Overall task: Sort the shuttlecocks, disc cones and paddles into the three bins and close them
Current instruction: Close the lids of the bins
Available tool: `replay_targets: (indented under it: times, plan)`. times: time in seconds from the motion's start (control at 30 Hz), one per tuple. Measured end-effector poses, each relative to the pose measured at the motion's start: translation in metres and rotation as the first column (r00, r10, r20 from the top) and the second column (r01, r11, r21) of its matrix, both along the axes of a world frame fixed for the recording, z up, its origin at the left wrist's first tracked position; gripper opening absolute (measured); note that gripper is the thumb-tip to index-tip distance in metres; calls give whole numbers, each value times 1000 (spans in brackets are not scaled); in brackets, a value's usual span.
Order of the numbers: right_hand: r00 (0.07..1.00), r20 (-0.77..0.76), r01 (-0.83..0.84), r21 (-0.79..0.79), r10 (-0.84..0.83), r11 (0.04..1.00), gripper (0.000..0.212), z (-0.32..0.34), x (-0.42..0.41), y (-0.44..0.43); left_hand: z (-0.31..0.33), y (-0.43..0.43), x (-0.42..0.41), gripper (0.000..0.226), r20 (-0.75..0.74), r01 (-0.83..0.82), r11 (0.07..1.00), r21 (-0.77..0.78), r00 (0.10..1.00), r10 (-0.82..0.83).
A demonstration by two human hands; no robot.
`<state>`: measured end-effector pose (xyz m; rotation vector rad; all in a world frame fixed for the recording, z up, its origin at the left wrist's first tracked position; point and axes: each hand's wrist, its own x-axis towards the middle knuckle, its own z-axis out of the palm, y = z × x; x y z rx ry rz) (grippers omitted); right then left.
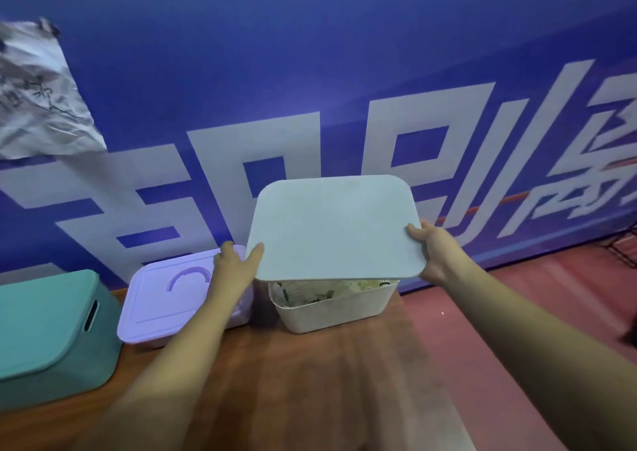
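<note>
I hold a pale grey-white lid (332, 226) with both hands, tilted above the white bin (334, 309). My left hand (238, 264) grips the lid's near left corner, thumb on top. My right hand (431, 249) grips its right edge. The white bin stands uncovered on the wooden table, and white feathered shuttlecocks (310, 292) show inside under the lid's front edge. To its left sits the lilac bin (172, 302) with its lid on. Further left stands the teal bin (51, 330), also lidded.
The wooden table (310, 381) ends just right of the white bin, with red floor (534, 312) beyond. A blue banner wall (310, 71) with white characters rises right behind the bins. A crumpled paper sheet (38, 99) hangs on it at the upper left.
</note>
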<state>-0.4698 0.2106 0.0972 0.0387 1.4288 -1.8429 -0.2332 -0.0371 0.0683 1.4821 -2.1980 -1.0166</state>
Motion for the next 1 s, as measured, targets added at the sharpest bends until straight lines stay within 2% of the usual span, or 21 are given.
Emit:
replay_targets:
  times: [0.03,0.07,0.13,0.2,0.3,0.43,0.57,0.63,0.8,1.0]
  plan:
    - [1000,7,1,16,-1,1000,28,-6,-1,6,-1,4,0,63,-55,29,994,106,998,-23]
    - [1000,0,-2,50,2,999,29,-11,-3,10,-5,7,-2,54,-93,86,985,150,993,-72]
    - [995,-103,13,179,5,984,27,-21,-8,9,-14,17,-8,37,-86,167,979,112,984,-158]
    - [956,-286,47,385,71,922,21,-31,-18,4,-28,20,-16,33,-53,121,990,72,992,-117]
    - [829,-476,59,596,293,801,29,-52,-37,-11,-45,21,-29,32,32,37,997,62,999,-39]
    - [601,-536,90,783,593,616,40,-85,-63,-33,-67,19,-45,35,195,-6,999,-32,981,12]
    - [443,-561,152,816,700,558,42,-118,-80,-51,-81,14,-59,39,302,-30,999,-45,952,42]
    - [392,-566,172,820,725,546,43,-131,-83,-56,-86,13,-66,39,321,-49,997,-52,945,63]
    - [452,-555,157,820,698,550,40,-146,-81,-62,-95,5,-71,38,365,-77,996,-45,927,88]
    - [512,-502,28,821,697,570,30,-150,-81,-55,-107,15,-64,37,341,-128,992,5,933,119]
